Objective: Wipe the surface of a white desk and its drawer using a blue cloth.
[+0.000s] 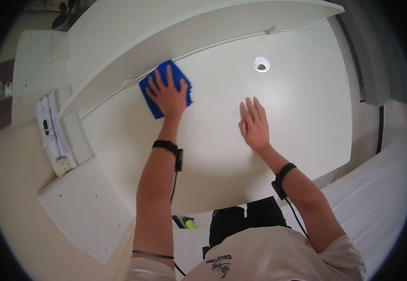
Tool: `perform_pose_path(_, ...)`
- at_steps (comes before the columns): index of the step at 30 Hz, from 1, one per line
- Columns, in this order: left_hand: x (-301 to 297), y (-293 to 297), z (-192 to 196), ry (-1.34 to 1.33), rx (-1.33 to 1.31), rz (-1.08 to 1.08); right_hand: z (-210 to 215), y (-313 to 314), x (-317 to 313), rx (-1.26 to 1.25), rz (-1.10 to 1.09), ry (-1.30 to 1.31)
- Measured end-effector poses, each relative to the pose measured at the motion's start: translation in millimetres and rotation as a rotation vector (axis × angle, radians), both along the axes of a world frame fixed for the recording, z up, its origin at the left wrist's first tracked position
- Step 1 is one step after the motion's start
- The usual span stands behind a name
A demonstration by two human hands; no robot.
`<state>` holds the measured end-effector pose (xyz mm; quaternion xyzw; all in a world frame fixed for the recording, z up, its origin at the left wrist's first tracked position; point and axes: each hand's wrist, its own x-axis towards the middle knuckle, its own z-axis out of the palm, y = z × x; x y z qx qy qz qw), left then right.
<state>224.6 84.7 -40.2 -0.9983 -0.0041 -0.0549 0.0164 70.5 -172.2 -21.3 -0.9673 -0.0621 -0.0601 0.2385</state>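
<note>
A folded blue cloth (181, 77) lies on the white desktop (212, 136), up against the base of the raised board along its far edge. My left hand (167, 93) rests flat on the cloth with its fingers spread, pressing it to the surface. Part of the cloth is hidden under the palm. Further right, my right hand (255, 124) is over the desktop with its fingers stretched out and nothing in it. Whether it touches the surface, I cannot tell.
A round grommet (261, 63) is set in the desktop at the far right. The raised white board (166, 37) borders the far side. White rolled items (51, 126) sit on a shelf at the left. White bedding (377, 187) is at the right.
</note>
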Motion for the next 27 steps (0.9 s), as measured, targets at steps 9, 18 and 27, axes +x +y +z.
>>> perform_pose_path(9, -134.9, -70.8, 21.6, 0.14, -0.221, -0.105, 4.2, 3.4, -8.3, -0.037, -0.036, 0.012)
perform_pose_path(18, -271.6, -5.4, 38.1, 0.212, -0.648, -0.08, 30.2, 79.8, -55.3, 0.104, 0.159, 0.015)
perform_pose_path(27, -241.7, 203.3, 42.0, 0.098, -0.339, -0.097, 22.9, 197.7, -115.5, -0.151, 0.166, 0.276)
